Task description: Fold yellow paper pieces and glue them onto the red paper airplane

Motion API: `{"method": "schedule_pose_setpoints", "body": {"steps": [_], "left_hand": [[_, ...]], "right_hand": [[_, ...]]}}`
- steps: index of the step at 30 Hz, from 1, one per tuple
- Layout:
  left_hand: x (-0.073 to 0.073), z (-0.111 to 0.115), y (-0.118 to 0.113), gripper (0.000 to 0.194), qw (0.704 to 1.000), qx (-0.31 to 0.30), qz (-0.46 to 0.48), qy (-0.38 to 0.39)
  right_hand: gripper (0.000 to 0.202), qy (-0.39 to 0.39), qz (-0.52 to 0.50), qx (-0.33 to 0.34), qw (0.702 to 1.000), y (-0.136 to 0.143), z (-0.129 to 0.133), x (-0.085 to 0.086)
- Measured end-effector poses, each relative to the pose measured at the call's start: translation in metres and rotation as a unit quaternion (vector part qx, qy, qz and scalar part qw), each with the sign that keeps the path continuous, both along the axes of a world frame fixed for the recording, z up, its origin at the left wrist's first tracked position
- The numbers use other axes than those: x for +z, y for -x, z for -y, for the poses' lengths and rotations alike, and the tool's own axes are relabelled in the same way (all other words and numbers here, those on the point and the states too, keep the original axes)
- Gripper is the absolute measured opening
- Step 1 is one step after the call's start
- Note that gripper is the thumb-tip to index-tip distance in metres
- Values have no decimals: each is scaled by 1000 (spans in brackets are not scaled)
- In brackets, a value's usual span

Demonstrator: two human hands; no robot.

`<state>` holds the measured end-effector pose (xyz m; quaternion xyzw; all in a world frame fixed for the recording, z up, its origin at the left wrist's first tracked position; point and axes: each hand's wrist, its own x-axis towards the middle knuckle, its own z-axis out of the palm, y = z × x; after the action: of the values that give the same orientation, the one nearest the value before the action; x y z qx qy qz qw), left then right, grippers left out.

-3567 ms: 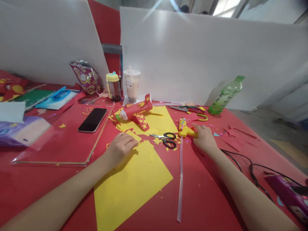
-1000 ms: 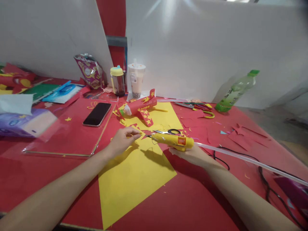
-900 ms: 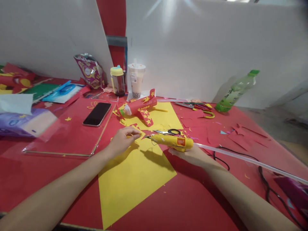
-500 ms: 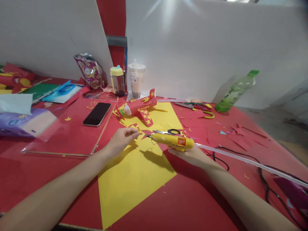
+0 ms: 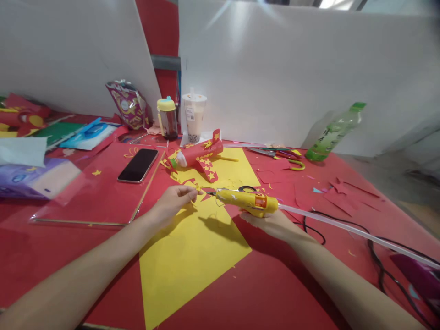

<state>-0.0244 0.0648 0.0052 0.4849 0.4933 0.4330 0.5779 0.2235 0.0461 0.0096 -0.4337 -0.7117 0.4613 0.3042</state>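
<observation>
My right hand [image 5: 263,220] grips a yellow glue gun [image 5: 240,200] from below, its nozzle pointing left. A long clear glue stick [image 5: 326,224] runs out of its back end. Close to the nozzle, my left hand [image 5: 177,201] pinches a small yellow paper piece [image 5: 198,187], mostly covered by the fingertips, perhaps a star. Both hands are above a yellow paper sheet [image 5: 182,266]. Behind them lies a red paper airplane [image 5: 202,155] covered with yellow stars. Scissors with black handles [image 5: 247,188] rest partly hidden behind the glue gun.
To the left are a phone [image 5: 138,165], a clear plastic sleeve [image 5: 85,192] and a tissue pack [image 5: 41,178]. At the back stand a yellow-lidded bottle [image 5: 167,120], a bubble tea cup [image 5: 194,119] and a leaning green bottle [image 5: 333,135]. A black cord [image 5: 373,252] trails at right.
Both hands stay nearly in place, the glue gun nozzle still beside the pinched yellow piece. The camera view has tilted slightly upward.
</observation>
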Motion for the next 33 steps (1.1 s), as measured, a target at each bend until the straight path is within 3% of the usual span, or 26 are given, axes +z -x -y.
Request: {"method": "schedule_pose_setpoints", "body": {"steps": [13, 33], "left_hand": [[3, 3, 0, 17, 990, -27, -125, -65], [12, 6, -5, 9, 989, -21, -108, -96]], "right_hand": [[32, 60, -9, -15, 998, 4, 2, 3], [36, 23, -6, -8, 1000, 6, 2, 4]]}}
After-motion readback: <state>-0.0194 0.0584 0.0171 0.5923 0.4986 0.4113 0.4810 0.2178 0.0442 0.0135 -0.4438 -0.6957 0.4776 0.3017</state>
